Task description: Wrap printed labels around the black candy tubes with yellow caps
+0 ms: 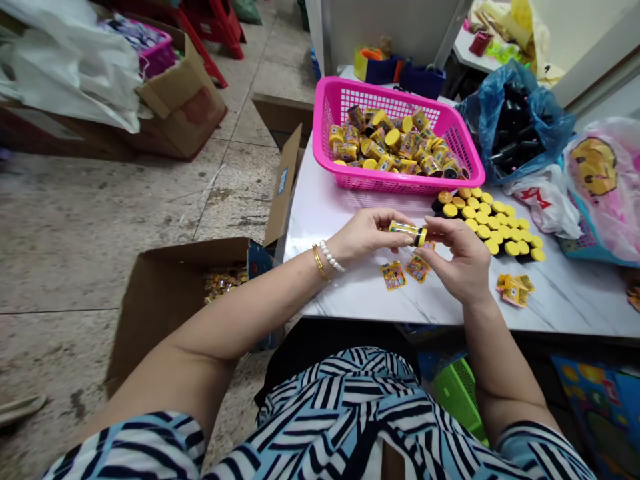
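Over white table (575,300), one yellow-capped tube (407,232) lies sideways, pinched at both ends by left hand (367,235) and right hand (457,257), wrists bent inward; two stickers (393,275) flat beneath, one pink basket (400,181) behind.

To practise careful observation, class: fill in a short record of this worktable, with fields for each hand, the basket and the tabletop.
left hand: grips the small bottle by its body
right hand: pinches its yellow-cap end
pink basket: heaped with labelled bottles
table: yellow-capped bottles standing grouped; loose stickers lying flat
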`<state>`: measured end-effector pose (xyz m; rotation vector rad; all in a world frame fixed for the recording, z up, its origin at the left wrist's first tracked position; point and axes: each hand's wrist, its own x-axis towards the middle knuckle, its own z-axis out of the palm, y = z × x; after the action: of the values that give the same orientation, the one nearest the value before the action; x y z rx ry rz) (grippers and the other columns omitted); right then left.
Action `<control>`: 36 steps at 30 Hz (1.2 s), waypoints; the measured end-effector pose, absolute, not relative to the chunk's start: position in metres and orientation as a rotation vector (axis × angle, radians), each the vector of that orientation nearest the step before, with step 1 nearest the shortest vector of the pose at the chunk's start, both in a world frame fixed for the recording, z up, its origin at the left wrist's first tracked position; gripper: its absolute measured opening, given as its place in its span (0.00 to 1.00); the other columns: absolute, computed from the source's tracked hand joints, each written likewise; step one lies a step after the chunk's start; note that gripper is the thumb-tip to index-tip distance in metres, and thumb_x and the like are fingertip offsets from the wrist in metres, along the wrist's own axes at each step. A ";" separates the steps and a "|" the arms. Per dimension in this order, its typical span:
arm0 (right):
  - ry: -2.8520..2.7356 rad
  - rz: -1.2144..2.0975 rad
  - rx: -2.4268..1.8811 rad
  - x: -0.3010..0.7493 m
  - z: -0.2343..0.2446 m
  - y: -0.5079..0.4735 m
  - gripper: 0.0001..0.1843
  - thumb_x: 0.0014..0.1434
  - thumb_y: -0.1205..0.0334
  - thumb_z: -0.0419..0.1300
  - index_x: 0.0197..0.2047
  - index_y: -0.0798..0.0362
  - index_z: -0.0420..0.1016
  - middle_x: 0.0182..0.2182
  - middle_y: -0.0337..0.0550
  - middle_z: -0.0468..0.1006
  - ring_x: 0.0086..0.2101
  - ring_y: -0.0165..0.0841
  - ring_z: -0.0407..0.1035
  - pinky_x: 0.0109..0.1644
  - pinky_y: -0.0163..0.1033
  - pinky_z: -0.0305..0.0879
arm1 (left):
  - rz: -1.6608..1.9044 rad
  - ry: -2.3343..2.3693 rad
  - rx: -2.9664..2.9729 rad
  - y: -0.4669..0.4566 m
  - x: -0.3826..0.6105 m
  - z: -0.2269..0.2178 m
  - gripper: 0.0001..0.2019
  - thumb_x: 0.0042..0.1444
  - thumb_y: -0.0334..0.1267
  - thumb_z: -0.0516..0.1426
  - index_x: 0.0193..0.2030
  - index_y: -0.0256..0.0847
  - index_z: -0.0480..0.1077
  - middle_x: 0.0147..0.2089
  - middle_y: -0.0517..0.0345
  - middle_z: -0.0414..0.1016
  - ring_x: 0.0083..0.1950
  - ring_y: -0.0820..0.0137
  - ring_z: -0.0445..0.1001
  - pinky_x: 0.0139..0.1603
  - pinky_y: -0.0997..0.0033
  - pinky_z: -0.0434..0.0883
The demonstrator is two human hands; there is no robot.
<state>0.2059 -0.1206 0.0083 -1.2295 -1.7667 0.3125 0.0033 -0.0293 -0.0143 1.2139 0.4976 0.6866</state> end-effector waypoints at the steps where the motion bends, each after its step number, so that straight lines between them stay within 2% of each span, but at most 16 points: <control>1: -1.845 0.222 -1.231 0.208 0.012 -0.116 0.22 0.61 0.61 0.72 0.58 0.44 0.79 0.47 0.44 0.83 0.42 0.37 0.80 0.50 0.46 0.82 | 0.700 0.507 1.217 -0.027 0.003 -0.015 0.22 0.49 0.42 0.74 0.48 0.34 0.79 0.42 0.51 0.83 0.35 0.72 0.78 0.39 0.70 0.75; 4: -2.007 0.014 -1.155 0.210 0.020 -0.102 0.19 0.61 0.63 0.71 0.55 0.45 0.80 0.42 0.43 0.85 0.39 0.37 0.80 0.48 0.46 0.80 | 0.783 0.507 1.231 -0.022 -0.001 -0.015 0.21 0.47 0.40 0.74 0.46 0.34 0.79 0.42 0.52 0.83 0.39 0.71 0.79 0.43 0.69 0.75; 10: -2.016 -0.060 -0.989 0.211 0.000 -0.093 0.21 0.59 0.64 0.73 0.56 0.44 0.80 0.47 0.47 0.85 0.45 0.41 0.81 0.50 0.49 0.81 | 0.790 0.400 1.254 -0.016 -0.004 -0.018 0.20 0.49 0.41 0.74 0.47 0.35 0.79 0.42 0.53 0.82 0.42 0.70 0.79 0.47 0.67 0.74; 12: -1.894 0.084 -1.054 0.210 -0.010 -0.095 0.18 0.58 0.61 0.74 0.52 0.45 0.82 0.44 0.45 0.85 0.42 0.40 0.81 0.47 0.48 0.81 | 0.818 0.377 1.301 -0.017 -0.001 -0.020 0.20 0.48 0.41 0.75 0.46 0.35 0.79 0.43 0.52 0.82 0.44 0.69 0.79 0.49 0.67 0.74; 14: -1.678 0.365 -1.148 0.207 -0.017 -0.097 0.15 0.58 0.56 0.75 0.48 0.46 0.83 0.41 0.44 0.85 0.40 0.39 0.81 0.46 0.47 0.82 | 0.861 0.389 1.349 -0.019 0.002 -0.019 0.19 0.48 0.40 0.75 0.45 0.36 0.80 0.44 0.52 0.82 0.46 0.69 0.79 0.50 0.68 0.74; 16: -1.476 0.635 -1.201 0.203 -0.020 -0.096 0.17 0.58 0.50 0.74 0.47 0.47 0.82 0.41 0.43 0.85 0.39 0.38 0.81 0.47 0.46 0.83 | 0.871 0.422 1.344 -0.021 0.003 -0.015 0.20 0.48 0.38 0.75 0.47 0.37 0.80 0.47 0.52 0.81 0.47 0.69 0.79 0.51 0.69 0.74; 20: -1.338 0.799 -1.188 0.198 -0.021 -0.091 0.21 0.54 0.49 0.76 0.47 0.47 0.80 0.41 0.42 0.84 0.40 0.36 0.81 0.50 0.45 0.82 | 0.826 0.543 1.224 -0.025 0.000 -0.009 0.29 0.51 0.42 0.73 0.59 0.40 0.75 0.46 0.53 0.80 0.42 0.71 0.79 0.44 0.70 0.75; 23: -1.360 0.752 -1.163 0.200 -0.027 -0.091 0.23 0.54 0.51 0.77 0.50 0.46 0.79 0.42 0.41 0.83 0.41 0.35 0.81 0.51 0.44 0.82 | 0.767 0.629 1.234 -0.025 -0.002 -0.013 0.23 0.54 0.46 0.71 0.53 0.36 0.77 0.40 0.54 0.80 0.34 0.74 0.76 0.37 0.73 0.73; 25: -1.365 0.722 -1.167 0.200 -0.032 -0.092 0.22 0.54 0.50 0.76 0.50 0.46 0.80 0.42 0.41 0.82 0.41 0.36 0.81 0.51 0.45 0.82 | 0.762 0.655 1.270 -0.025 0.000 -0.017 0.20 0.53 0.45 0.72 0.48 0.35 0.78 0.38 0.54 0.80 0.32 0.75 0.74 0.34 0.74 0.72; 30: -1.293 0.962 -1.231 0.198 -0.034 -0.088 0.18 0.56 0.45 0.74 0.39 0.48 0.79 0.29 0.38 0.83 0.28 0.33 0.77 0.34 0.42 0.80 | 0.766 0.672 1.303 -0.026 0.003 -0.019 0.20 0.51 0.44 0.73 0.47 0.34 0.78 0.36 0.55 0.80 0.31 0.75 0.74 0.32 0.75 0.71; 31: -1.295 0.997 -1.219 0.199 -0.033 -0.087 0.18 0.57 0.44 0.73 0.39 0.48 0.79 0.29 0.37 0.83 0.28 0.33 0.77 0.34 0.41 0.79 | 0.741 0.649 1.282 -0.026 0.003 -0.018 0.20 0.53 0.46 0.72 0.46 0.34 0.78 0.35 0.54 0.80 0.30 0.75 0.75 0.31 0.75 0.71; 33: -1.325 1.029 -1.161 0.202 -0.030 -0.084 0.20 0.58 0.42 0.72 0.46 0.47 0.79 0.35 0.38 0.84 0.30 0.32 0.78 0.37 0.41 0.80 | 0.712 0.602 1.212 -0.025 0.003 -0.017 0.21 0.55 0.50 0.70 0.44 0.33 0.77 0.34 0.53 0.80 0.29 0.75 0.75 0.30 0.75 0.71; 36: -1.369 1.130 -1.108 0.211 -0.029 -0.082 0.26 0.59 0.43 0.72 0.57 0.42 0.79 0.42 0.39 0.84 0.33 0.32 0.79 0.41 0.42 0.81 | 0.708 0.575 1.102 -0.023 0.003 -0.018 0.24 0.53 0.53 0.72 0.43 0.33 0.75 0.36 0.52 0.81 0.27 0.75 0.76 0.26 0.76 0.70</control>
<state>0.2111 -0.0821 -0.0294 -1.1077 -1.3692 1.1304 0.0028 -0.0234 -0.0179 1.1020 0.5745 0.7079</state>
